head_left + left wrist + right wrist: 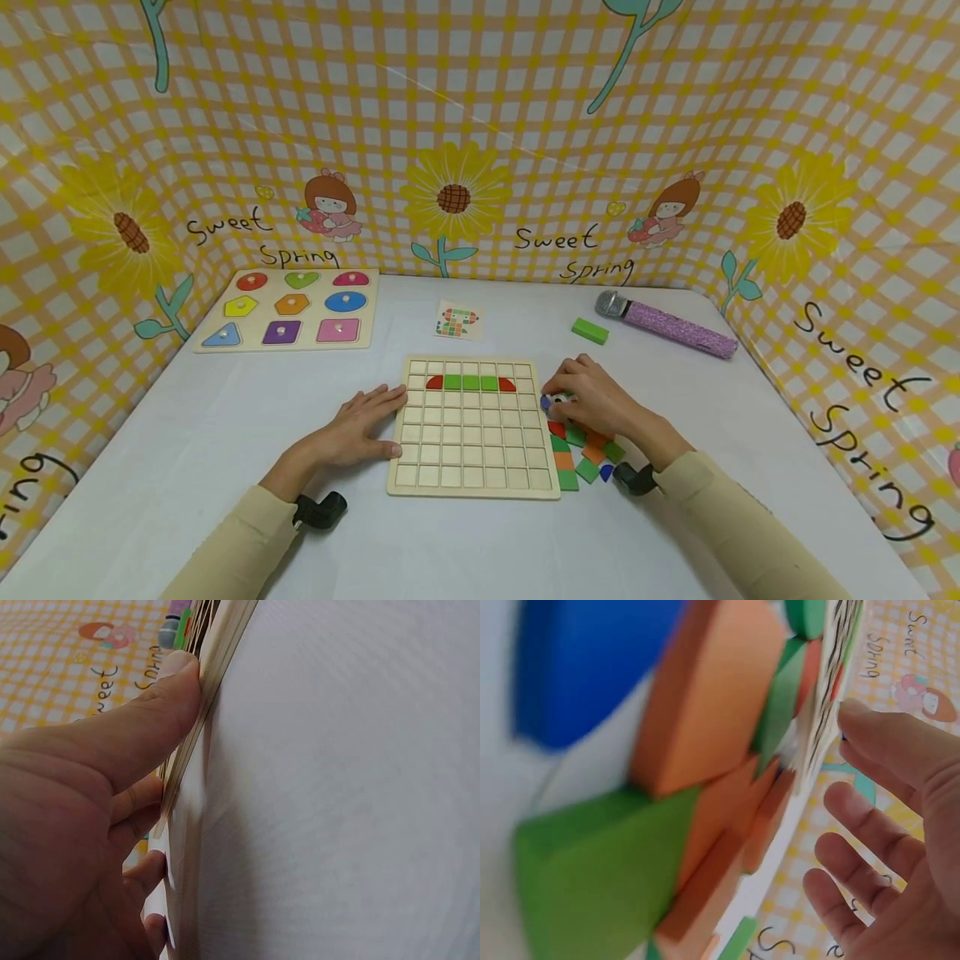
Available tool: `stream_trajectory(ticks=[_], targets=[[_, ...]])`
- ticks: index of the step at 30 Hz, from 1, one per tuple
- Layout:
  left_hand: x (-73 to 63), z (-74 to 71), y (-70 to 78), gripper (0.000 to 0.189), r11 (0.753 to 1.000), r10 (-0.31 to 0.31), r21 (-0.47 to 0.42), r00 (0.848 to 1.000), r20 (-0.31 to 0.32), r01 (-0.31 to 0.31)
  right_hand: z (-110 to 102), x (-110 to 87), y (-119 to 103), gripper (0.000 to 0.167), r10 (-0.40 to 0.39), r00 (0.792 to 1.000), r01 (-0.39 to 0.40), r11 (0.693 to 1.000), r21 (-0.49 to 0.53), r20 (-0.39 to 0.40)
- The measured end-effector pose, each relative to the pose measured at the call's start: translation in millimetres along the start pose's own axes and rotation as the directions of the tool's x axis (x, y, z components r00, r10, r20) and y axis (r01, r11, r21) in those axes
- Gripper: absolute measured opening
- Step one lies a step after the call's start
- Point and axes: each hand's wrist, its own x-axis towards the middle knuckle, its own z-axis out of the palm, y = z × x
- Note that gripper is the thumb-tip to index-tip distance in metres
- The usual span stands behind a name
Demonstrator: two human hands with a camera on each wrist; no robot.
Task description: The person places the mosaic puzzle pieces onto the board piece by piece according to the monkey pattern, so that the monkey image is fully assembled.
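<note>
The board [472, 433] lies just left of the right hand [596, 402], the hand nearer the loose pieces [587, 470] at right; its thumb and index are close (pinching or not, one cannot tell). The left hand [356, 429], spread, touches the board's left edge.

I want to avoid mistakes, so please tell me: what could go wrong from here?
The right hand is right at the loose pieces, which lie crowded beside the board, so it may push some away. The left hand touches the board's left edge; a strong push could perhaps shift the board and disturb the row of red and green pieces.
</note>
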Motion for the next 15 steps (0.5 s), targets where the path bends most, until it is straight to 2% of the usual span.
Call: stream_trajectory(ticks=[10,15], targets=[[0.4,1.1,-0.6,0.080,1.000,0.003,0.001,1.000,-0.002,-0.003,6,21.6,-38,0.022,-0.034,0.998,0.039,0.994,0.099,-0.061],[0.2,0.8,0.4,0.080,1.000,0.002,-0.003,1.000,-0.001,-0.002,15,38.1,-59,0.023,-0.033,0.997,0.039,0.995,0.089,-0.073]])
